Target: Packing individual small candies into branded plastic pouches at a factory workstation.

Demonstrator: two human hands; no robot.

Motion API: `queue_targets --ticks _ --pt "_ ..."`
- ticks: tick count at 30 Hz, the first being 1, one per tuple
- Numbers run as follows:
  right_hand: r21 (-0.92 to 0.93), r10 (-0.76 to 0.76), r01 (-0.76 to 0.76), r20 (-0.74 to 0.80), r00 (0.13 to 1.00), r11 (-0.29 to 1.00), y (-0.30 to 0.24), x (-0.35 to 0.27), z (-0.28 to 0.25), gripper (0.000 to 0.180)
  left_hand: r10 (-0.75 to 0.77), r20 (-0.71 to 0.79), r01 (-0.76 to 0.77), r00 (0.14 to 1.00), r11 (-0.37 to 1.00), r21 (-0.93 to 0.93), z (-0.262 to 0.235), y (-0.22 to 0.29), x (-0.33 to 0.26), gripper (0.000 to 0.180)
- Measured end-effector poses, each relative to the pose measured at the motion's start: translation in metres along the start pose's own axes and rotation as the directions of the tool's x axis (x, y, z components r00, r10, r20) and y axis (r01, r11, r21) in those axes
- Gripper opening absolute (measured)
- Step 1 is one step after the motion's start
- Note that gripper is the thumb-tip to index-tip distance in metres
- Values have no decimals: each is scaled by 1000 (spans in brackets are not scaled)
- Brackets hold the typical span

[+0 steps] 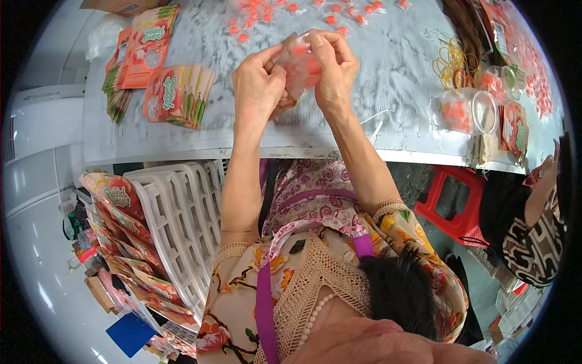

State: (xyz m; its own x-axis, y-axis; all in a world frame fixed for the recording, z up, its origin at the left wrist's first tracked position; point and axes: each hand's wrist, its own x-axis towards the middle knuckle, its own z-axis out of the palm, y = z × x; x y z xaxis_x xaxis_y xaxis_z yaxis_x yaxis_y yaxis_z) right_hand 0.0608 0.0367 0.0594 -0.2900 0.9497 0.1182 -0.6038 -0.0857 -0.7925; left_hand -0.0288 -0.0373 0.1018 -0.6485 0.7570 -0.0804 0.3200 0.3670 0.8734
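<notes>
Both hands meet over the table, holding a small clear pouch [301, 71] with pinkish-red contents. My left hand [259, 91] pinches its left side, fingers curled beneath. On the other side my right hand [335, 71] grips the upper edge between thumb and fingers. The fingers partly cover the pouch, so its exact contents cannot be made out. Beyond the hands, small clear-wrapped orange-red balls [267, 17] lie scattered across the table [242, 142]. To the left, flat printed pouches [176, 94] are fanned out beside a taller stack of the same kind [144, 51].
Toward the right edge are a clear jar [464, 112] of red pieces lying on its side, yellow rubber bands [448, 64] and more printed pouches [515, 130]. Below the table stand white plastic crates [182, 218], filled pouches [124, 230] and a red stool [445, 203]. Someone's arm [542, 188] shows at right.
</notes>
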Motion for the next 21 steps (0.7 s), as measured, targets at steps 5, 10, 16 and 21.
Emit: queue_targets --ticks 5,10,16,21 --pt "-88 -30 34 41 999 996 2 -1 13 17 90 -19 -88 996 992 86 0 -6 4 34" --pt "-501 -293 478 404 866 722 -7 8 14 24 0 0 0 1000 1000 22 -29 1 5 28" --pt "-869 -367 488 429 826 82 25 91 -96 21 307 -217 -322 927 946 -35 -80 34 -9 25" --pt "-837 -201 547 534 821 11 49 86 -123 18 287 -98 -276 953 954 118 -99 18 -9 24"
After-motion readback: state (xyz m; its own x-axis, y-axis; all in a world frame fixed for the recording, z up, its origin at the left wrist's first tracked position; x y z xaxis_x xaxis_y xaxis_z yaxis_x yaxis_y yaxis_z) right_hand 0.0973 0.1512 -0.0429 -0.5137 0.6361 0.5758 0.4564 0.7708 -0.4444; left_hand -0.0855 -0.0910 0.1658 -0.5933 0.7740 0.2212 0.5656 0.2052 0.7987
